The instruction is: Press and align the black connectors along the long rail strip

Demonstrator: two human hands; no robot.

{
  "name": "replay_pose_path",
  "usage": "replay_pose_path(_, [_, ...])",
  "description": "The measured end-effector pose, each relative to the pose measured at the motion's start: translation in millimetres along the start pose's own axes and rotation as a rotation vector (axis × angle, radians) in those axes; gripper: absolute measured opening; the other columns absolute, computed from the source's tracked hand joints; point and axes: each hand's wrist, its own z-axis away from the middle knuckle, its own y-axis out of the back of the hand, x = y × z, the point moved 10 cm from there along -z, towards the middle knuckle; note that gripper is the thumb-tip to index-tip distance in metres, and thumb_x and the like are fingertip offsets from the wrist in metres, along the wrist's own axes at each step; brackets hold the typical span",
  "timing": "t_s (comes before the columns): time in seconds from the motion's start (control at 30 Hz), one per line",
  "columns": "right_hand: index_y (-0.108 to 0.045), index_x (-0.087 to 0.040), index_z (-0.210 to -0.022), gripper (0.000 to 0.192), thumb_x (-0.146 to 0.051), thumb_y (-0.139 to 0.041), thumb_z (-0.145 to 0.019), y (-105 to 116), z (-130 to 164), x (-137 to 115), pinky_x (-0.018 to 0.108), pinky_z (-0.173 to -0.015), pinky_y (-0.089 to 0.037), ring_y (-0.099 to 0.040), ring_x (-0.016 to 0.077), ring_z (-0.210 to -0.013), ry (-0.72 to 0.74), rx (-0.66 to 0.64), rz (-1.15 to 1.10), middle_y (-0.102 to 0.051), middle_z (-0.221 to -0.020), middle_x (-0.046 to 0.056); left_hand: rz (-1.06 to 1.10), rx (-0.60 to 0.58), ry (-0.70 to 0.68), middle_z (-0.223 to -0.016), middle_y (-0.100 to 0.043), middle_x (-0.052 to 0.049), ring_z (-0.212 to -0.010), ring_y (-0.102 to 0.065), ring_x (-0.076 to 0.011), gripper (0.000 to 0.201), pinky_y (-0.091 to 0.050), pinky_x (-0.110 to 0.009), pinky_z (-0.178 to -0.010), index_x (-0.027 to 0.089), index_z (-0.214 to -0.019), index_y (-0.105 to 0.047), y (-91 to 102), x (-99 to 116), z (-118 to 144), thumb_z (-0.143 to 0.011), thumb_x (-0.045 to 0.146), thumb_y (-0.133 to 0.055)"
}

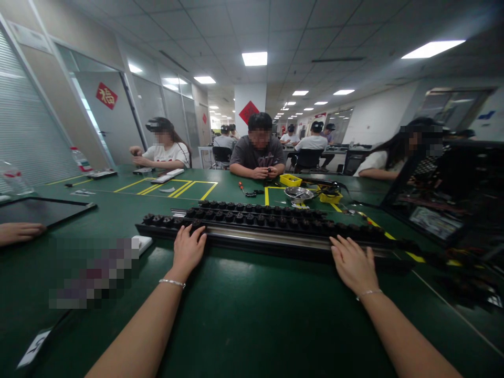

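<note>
- Hands both down flat on long black rail [271, 236], lying across green table [244, 304] near centre.
- L hand [188, 251]: fingers spread, tips on rail's near edge by left end, gripping nothing.
- R hand [353, 264]: fingers splayed open, resting on rail towards right end.
- Row of black knobs [252, 219] along rail's far side.
- Far: metal bowl [298, 194], yellow tray [290, 180], seated person [258, 149].

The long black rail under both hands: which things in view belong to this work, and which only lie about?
In hand:
- left hand, flat on the long black rail
- right hand, on the same rail
- second row of black parts behind it

Lying about:
- metal bowl
- yellow tray
- water bottle
</note>
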Motion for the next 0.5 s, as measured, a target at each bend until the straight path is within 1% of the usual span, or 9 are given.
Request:
replay_pose_path(0.23, [-0.051,-0.026,-0.129,0.056,-0.045,-0.014,-0.092,-0.1,-0.3,0.5,0.057,-0.108,-0.016,-0.036,0.0225,-0.13,0.003,-0.012,0.01,-0.047,-0.138,0.002,0.0,0.008,-0.009,-0.13,-0.051,-0.014,-0.129,-0.035,-0.0312,0.04,-0.035,-0.049,-0.102,0.026,-0.119,-0.06,-1.5,0.4,0.4,-0.088,0.04,-0.04])
replay_pose_path(0.5, [-0.052,-0.025,-0.128,0.054,-0.043,-0.016,-0.092,1.3,-0.4,-1.1,0.058,-0.106,-0.019,-0.038,0.0229,-0.128,0.016,0.016,0.02,-0.049,-0.137,0.003,-0.005,0.011,-0.036,-0.128,-0.053,-0.013,-0.128,-0.038,-0.0288,0.04,-0.034,-0.049,-0.103,0.026,-0.119,-0.06,-0.6,4.2,0.4,-0.088,0.04,-0.039])
